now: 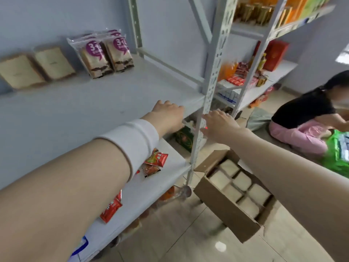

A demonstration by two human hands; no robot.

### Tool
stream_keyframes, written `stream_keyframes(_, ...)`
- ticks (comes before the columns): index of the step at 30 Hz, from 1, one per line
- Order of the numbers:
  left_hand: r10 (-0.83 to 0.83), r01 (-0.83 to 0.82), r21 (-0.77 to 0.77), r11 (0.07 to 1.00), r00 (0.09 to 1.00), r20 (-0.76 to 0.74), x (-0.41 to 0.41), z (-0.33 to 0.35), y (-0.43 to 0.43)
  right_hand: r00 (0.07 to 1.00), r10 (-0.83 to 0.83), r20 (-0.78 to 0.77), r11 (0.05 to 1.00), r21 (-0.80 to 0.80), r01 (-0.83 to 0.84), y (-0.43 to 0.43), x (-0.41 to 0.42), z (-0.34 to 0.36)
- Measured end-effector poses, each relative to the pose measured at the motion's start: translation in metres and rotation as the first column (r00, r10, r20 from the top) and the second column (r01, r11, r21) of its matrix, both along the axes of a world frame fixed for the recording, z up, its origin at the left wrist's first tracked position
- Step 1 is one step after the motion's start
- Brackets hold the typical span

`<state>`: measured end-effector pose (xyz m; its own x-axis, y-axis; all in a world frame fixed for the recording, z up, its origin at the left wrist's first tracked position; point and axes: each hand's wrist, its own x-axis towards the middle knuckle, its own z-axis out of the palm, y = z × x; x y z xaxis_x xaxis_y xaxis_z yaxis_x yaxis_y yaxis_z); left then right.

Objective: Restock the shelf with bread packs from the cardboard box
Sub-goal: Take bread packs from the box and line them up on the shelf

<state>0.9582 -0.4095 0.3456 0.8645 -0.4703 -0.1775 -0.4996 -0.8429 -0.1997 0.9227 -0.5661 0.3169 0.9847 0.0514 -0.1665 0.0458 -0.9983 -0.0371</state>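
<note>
Bread packs stand on the white shelf [117, 95]: two plain brown ones [35, 67] at the far left and purple-labelled ones [107, 53] beside them. An open cardboard box [224, 208] on the floor at the lower right holds several pale bread packs [239, 184]. My left hand [168, 116], with a white wrist sleeve, hangs at the shelf's front edge, fingers pointing down and holding nothing. My right hand [219, 123] reaches forward by the shelf's perforated upright post [209, 87], fingers relaxed and empty, above the box.
A lower shelf [151, 186] carries red snack packets [156, 161] and a green box [184, 138]. A second rack [268, 87] to the right holds orange, red and gold goods. A person in a black top and pink trousers [302, 129] kneels on the floor at the right, by a green bag [338, 154].
</note>
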Motion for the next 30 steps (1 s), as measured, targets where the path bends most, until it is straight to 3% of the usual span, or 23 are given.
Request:
stream_keyframes(4,-0.175,0.178,0.015,0.984,0.975,-0.137,-0.029,-0.046,-0.113,0.97,-0.166,-0.176,0.986,-0.042,0.161,-0.12,-0.063,-0.039)
stream_keyframes(10,-0.323,0.386,0.102,0.917,0.867,-0.381,-0.057,-0.144,-0.224,0.817,-0.381,-0.432,0.922,-0.111,0.371,-0.237,-0.141,-0.133)
stream_keyframes(16,-0.321,0.436,0.116,0.892,0.794,-0.516,-0.017,-0.241,-0.29,0.661,-0.493,-0.566,0.837,-0.101,0.538,-0.281,-0.146,-0.225)
stream_keyframes(22,-0.221,0.338,0.07,0.939,0.746,-0.628,0.035,-0.335,-0.326,0.471,-0.504,-0.725,0.682,0.001,0.732,-0.286,-0.118,-0.313)
stream_keyframes(25,-0.141,0.287,0.105,0.952,0.719,-0.68,0.057,-0.383,-0.336,0.379,-0.522,-0.764,0.52,0.066,0.851,-0.281,-0.101,-0.357)
stream_keyframes(30,-0.124,0.229,0.042,0.973,0.664,-0.737,0.066,-0.475,-0.377,0.055,-0.571,-0.819,0.038,0.04,0.998,-0.283,-0.082,-0.445)
